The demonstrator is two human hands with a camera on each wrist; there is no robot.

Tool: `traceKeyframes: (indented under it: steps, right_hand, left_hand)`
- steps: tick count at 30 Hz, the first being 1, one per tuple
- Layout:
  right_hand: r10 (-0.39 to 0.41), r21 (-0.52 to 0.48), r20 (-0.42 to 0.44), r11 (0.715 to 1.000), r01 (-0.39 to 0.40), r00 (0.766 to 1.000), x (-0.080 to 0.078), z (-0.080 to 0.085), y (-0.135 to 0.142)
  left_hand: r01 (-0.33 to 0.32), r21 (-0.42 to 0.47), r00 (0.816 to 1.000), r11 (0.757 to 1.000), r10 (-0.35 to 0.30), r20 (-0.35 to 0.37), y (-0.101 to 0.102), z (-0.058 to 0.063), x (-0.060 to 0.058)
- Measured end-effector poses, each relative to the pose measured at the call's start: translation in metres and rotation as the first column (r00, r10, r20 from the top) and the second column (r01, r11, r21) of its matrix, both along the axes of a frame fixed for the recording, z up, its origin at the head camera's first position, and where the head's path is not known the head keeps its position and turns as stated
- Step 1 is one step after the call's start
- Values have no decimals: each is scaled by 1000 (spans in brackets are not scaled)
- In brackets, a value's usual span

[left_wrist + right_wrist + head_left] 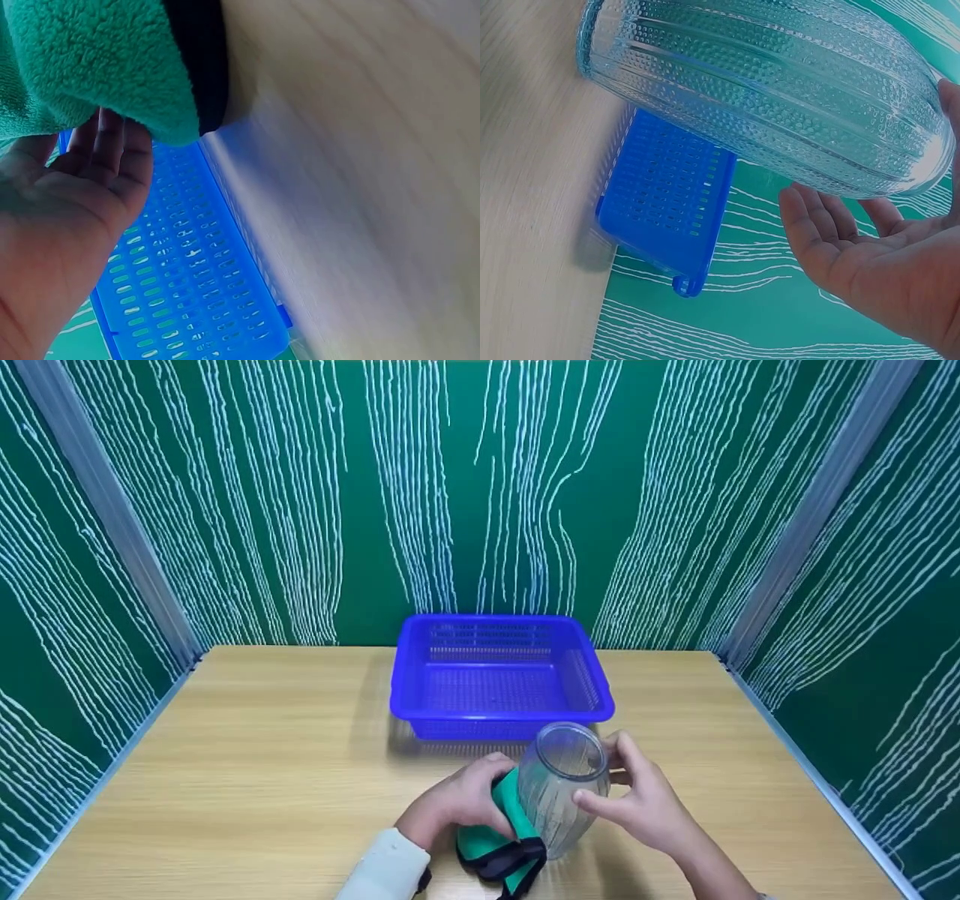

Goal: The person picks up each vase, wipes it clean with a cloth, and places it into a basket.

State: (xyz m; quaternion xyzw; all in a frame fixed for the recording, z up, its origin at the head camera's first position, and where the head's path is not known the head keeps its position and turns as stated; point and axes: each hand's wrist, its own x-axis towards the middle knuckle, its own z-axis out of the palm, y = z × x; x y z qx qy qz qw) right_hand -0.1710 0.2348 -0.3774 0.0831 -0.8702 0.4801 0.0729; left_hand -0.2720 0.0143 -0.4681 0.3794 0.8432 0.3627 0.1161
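Two bare hands are at work on my feed, both low and right of centre on the pale wooden table (262, 780). From where I sit, the left hand (472, 796) has its fingers curled into a fuzzy green cloth (516, 808), its thumb clamped down over the front of the fabric. The black trim (499, 861) of that cloth bunches below the thumb, toward the near edge of my head view. A pale sleeve (386, 866) covers the forearm behind it.

On the other side, I see the right hand (645, 802) curved round a clear ribbed glass jar (553, 806), thumb on the near side and fingers behind, spread about as wide as the jar needs (the right wrist camera shows a pebbled texture between the ribs). The jar's mouth points up, with the cloth right beside its left side; whether its base touches the wood, I cannot tell.

Just beyond the jar I have a blue basket (502, 715) with slotted walls, its near right corner partly hidden by the glass rim. Behind the basket rises a green wall (471, 510) streaked with white wavy lines, framed by grey corner posts (823, 487).
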Motion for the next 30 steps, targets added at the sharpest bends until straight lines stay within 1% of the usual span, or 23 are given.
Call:
traceKeyframes:
  steps: [2,3,5,9,11,14,18,23,26,30]
  right_hand:
    - [6,-4,-8,1000,-6,1000,-4,-7,4]
    - [9,-9,-7,1000,-9,1000,-5,-7,4]
    - [12,-8,-4,1000,-12,1000,-9,-14,8]
    - [20,-9,-6,1000,-20,1000,-11,-18,11]
    - [21,-13,-6,1000,-21,1000,-11,-18,11]
    - [18,-15,-1,1000,-18,1000,-10,-18,10]
    - [16,-12,3,1000,-16,1000,-10,-18,9]
    - [14,-16,1,1000,-14,1000,-10,-18,9]
    - [13,-13,-3,1000,-13,1000,-10,-17,10]
    - [9,-2,-6,1000,-9,1000,-9,-17,10]
  left_hand:
    - [-17,-5,1000,1000,17,4,0,0,2]
    - [-25,-10,1000,1000,25,5,1,-1,3]
    - [-27,-21,1000,999,28,5,1,0,5]
    - [-31,-59,999,998,30,-14,1,1,6]
    - [-23,-62,999,998,22,-26,0,3,5]
    - [-9,-24,1000,1000,9,27,-1,3,2]
    - [1,61,991,998,-9,133,-3,1,-1]
    - [9,147,986,989,-33,163,-5,1,-3]
    - [-13,172,984,985,-18,178,-6,4,-3]
    - [-10,242,982,970,-37,187,-6,6,-4]
